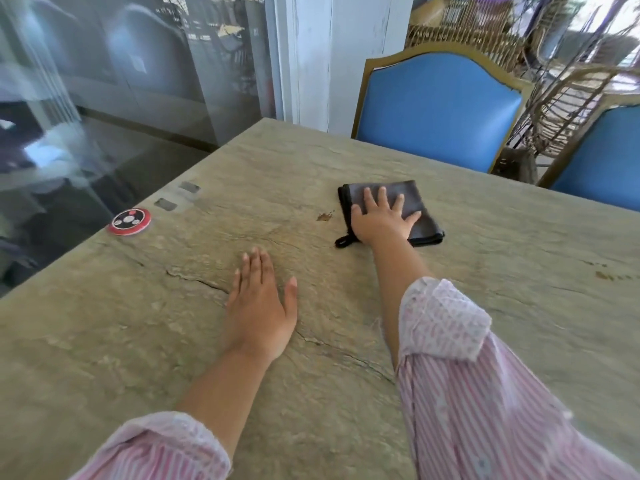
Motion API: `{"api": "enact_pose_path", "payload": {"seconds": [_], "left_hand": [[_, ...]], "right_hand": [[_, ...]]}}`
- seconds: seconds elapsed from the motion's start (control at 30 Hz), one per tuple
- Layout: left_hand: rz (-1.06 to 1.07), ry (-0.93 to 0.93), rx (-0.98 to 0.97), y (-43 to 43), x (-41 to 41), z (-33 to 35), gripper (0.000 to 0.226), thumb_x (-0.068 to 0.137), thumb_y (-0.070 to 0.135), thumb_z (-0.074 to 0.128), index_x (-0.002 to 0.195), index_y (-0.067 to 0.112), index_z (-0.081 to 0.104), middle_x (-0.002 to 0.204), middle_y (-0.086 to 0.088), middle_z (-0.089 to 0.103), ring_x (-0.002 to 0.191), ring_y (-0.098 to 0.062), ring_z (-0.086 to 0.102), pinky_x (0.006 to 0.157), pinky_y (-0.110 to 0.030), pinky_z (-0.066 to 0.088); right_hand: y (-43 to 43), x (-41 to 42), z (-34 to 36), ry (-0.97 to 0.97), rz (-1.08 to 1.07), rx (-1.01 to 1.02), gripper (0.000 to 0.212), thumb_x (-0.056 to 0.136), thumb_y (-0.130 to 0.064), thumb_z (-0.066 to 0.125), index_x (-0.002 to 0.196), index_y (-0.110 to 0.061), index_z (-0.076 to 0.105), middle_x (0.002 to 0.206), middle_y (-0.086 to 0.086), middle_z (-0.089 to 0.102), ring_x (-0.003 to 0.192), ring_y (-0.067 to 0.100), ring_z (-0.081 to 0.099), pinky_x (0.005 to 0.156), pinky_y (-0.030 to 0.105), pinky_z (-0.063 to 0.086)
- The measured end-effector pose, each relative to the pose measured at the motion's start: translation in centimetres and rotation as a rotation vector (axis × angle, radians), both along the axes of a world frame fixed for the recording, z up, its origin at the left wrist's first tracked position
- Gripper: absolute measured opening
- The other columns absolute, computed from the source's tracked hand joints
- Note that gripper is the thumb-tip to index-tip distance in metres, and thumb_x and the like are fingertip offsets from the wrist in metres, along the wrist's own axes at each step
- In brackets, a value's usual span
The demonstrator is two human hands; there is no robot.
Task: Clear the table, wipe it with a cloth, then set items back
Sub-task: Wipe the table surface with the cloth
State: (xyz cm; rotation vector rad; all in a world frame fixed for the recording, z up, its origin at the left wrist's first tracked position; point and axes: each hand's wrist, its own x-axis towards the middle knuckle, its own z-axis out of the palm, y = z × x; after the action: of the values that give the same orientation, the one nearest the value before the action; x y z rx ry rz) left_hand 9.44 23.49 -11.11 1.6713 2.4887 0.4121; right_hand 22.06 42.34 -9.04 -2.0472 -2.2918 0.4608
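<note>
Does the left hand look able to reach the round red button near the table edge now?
Probably yes. The left hand lies flat and holds nothing, and only bare table lies between it and the round red button.

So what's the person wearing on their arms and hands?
The left hand and right hand are bare: no gloves, rings or watch. The left sleeve and right sleeve are pink-and-white striped, cuffs turned back showing a paler patterned lining.

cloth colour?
Dark grey, black edging and loop; the cloth lies folded under the right hand. Head view.
</note>
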Motion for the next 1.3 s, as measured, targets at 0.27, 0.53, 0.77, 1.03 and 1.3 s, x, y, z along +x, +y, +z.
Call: {"api": "enact_pose_path", "payload": {"seconds": [0.27,0.53,0.77,1.03,1.3], "left_hand": [[-0.001,-0.055,-0.003,-0.3,0.1,0.4,0.064,0.098,0.042,0.014,0.148,0.005,-0.002,0.158,-0.009,-0.004,0.146,-0.018,-0.007,0.117,-0.029,-0.006],[0.014,-0.051,-0.020,-0.1,-0.1,0.3,0.067,0.097,0.045,0.014,0.148,0.005,-0.004,0.158,-0.010,-0.006,0.146,-0.019,-0.009,0.120,-0.031,-0.006],[-0.014,-0.432,0.192,-1.3,-0.5,1.7,0.075,0.093,0.040,0.045,0.150,0.012,0.003,0.159,-0.001,-0.002,0.146,-0.012,-0.007,0.118,-0.029,-0.002],[0.166,-0.184,0.180,-5.5,-4.2,1.7,0.060,0.099,0.036,0.024,0.149,0.009,0.007,0.159,-0.005,0.005,0.147,-0.017,0.001,0.119,-0.035,0.002],[0.103,-0.001,0.032,-5.4,-4.3,0.5,0.061,0.098,0.039,0.013,0.148,0.013,-0.010,0.158,0.000,-0.013,0.145,-0.013,-0.015,0.116,-0.036,-0.010]], "right_hand": [[-2.3,1.1,-0.3,-0.003,0.320,0.032,0.054,0.096,-0.057,0.016,0.147,-0.043,0.005,0.158,-0.013,-0.004,0.146,0.021,-0.007,0.113,0.058,-0.006],[-1.2,3.8,0.1,-0.042,0.031,-0.017,0.054,0.098,-0.050,0.012,0.148,-0.037,-0.001,0.158,-0.008,-0.012,0.145,0.026,-0.014,0.112,0.062,-0.005],[-11.9,0.8,-0.1,0.032,0.205,0.059,0.056,0.096,-0.054,0.018,0.146,-0.027,0.015,0.159,0.000,-0.003,0.146,0.028,-0.005,0.114,0.058,-0.004],[-16.2,0.7,0.0,0.058,0.298,0.014,0.049,0.099,-0.048,0.014,0.148,-0.040,0.012,0.159,-0.008,0.000,0.146,0.026,-0.009,0.116,0.052,-0.008],[-9.6,-8.3,-0.1,0.080,0.556,0.050,0.045,0.101,-0.044,0.018,0.145,-0.044,0.017,0.159,-0.012,0.004,0.147,0.023,-0.004,0.115,0.053,-0.008]]}}
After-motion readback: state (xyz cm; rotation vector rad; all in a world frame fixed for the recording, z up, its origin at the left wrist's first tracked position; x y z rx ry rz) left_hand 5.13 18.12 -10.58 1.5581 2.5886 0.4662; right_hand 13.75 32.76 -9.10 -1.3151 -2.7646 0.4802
